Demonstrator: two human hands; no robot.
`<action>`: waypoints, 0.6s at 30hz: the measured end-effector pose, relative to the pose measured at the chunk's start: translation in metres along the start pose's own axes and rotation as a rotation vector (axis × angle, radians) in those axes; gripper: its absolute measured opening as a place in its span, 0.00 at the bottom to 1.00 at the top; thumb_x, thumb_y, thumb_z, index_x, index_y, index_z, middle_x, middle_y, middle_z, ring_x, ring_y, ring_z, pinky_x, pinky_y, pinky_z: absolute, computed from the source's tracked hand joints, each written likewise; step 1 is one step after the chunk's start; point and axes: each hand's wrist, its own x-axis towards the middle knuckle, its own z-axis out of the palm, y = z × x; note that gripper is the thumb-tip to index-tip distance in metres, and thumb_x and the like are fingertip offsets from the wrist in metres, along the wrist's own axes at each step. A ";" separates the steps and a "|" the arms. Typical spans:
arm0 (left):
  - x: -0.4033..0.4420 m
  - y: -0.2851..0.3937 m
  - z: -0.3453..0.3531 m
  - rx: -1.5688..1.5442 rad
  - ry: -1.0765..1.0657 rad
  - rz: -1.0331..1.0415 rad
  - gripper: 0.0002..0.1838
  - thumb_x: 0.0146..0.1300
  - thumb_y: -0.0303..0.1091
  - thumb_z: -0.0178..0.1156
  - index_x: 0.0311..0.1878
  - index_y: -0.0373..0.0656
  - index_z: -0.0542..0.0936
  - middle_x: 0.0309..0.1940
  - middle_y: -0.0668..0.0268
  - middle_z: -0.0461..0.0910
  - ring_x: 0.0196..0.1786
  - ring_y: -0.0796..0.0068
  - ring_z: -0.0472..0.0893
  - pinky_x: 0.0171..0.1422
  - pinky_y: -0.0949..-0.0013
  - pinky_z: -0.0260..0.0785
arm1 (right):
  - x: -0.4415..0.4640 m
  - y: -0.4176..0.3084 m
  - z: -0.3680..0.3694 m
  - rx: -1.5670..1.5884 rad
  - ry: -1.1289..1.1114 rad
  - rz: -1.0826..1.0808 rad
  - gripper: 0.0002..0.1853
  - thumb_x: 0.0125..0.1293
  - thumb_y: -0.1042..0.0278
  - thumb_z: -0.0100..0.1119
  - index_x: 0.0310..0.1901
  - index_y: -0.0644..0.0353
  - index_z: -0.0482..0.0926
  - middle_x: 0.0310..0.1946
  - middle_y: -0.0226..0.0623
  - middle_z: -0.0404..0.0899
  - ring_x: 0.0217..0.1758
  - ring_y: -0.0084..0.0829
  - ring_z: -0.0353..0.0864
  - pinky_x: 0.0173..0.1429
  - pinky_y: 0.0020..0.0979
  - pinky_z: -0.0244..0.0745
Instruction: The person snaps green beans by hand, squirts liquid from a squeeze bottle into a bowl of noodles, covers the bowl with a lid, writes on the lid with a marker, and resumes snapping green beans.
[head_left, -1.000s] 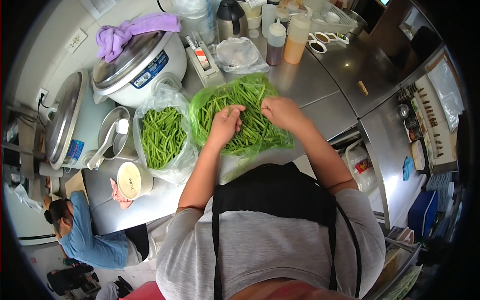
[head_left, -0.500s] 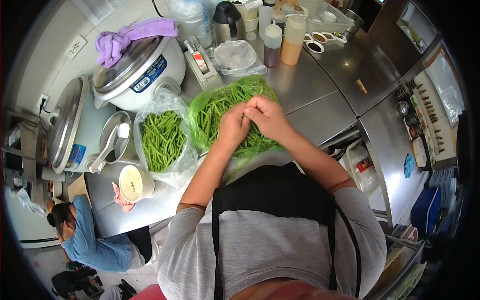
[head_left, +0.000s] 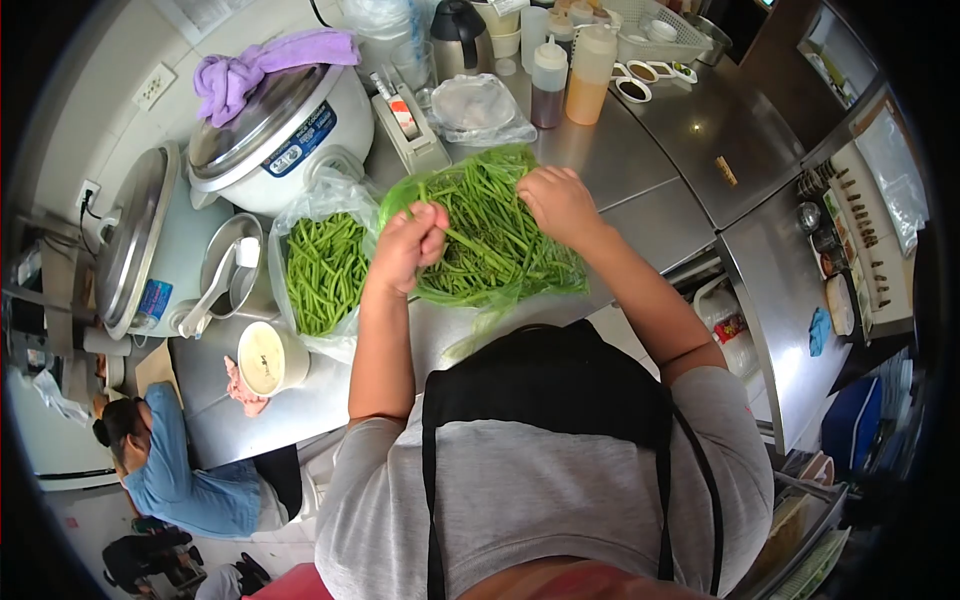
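Note:
A green plastic bag (head_left: 480,230) full of long green beans lies open on the steel counter. My left hand (head_left: 408,245) is closed over the bag's left edge, a green bean sticking up from its fingers. Over the bag's right side is my right hand (head_left: 562,205), its fingers pressed together; what they hold, if anything, is hidden. To the left of my left hand stands a clear plastic bag (head_left: 325,270) of shorter green bean pieces, apart from the hand.
Two large rice cookers (head_left: 290,140) and a steel pot (head_left: 222,262) stand left. A round tub (head_left: 270,358) sits near the front edge. Behind are a tape dispenser (head_left: 412,135) and sauce bottles (head_left: 590,80). At lower left, a person in blue (head_left: 185,460) leans over the counter.
My hands were together over the green bag half a second ago. Now they are apart, the left moved left toward the clear bag, the right moved right.

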 end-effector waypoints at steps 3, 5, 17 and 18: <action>0.003 0.000 -0.006 -0.083 -0.005 0.048 0.11 0.62 0.36 0.44 0.29 0.40 0.69 0.11 0.74 0.58 0.12 0.86 0.53 0.15 0.81 0.43 | 0.001 -0.009 0.004 0.190 -0.081 0.066 0.06 0.55 0.67 0.50 0.31 0.57 0.75 0.30 0.35 0.75 0.36 0.35 0.72 0.41 0.34 0.64; 0.006 0.000 -0.003 -0.088 0.056 0.081 0.11 0.63 0.37 0.44 0.30 0.40 0.68 0.12 0.73 0.59 0.13 0.86 0.53 0.15 0.81 0.44 | 0.003 -0.017 0.008 0.454 -0.108 0.082 0.08 0.56 0.65 0.50 0.33 0.57 0.75 0.32 0.36 0.76 0.36 0.37 0.73 0.40 0.35 0.66; 0.011 -0.023 0.017 -0.099 0.113 0.268 0.13 0.63 0.40 0.43 0.31 0.41 0.68 0.15 0.70 0.63 0.16 0.82 0.60 0.20 0.80 0.52 | 0.023 -0.021 -0.013 1.185 0.256 0.550 0.10 0.61 0.66 0.45 0.35 0.64 0.72 0.23 0.30 0.72 0.28 0.21 0.70 0.36 0.25 0.67; 0.012 -0.026 0.012 -0.138 0.138 0.280 0.13 0.64 0.40 0.43 0.31 0.41 0.69 0.16 0.70 0.64 0.17 0.82 0.60 0.20 0.80 0.52 | 0.024 -0.018 -0.014 1.141 0.183 0.524 0.09 0.61 0.68 0.45 0.36 0.63 0.72 0.24 0.30 0.73 0.28 0.21 0.70 0.35 0.25 0.68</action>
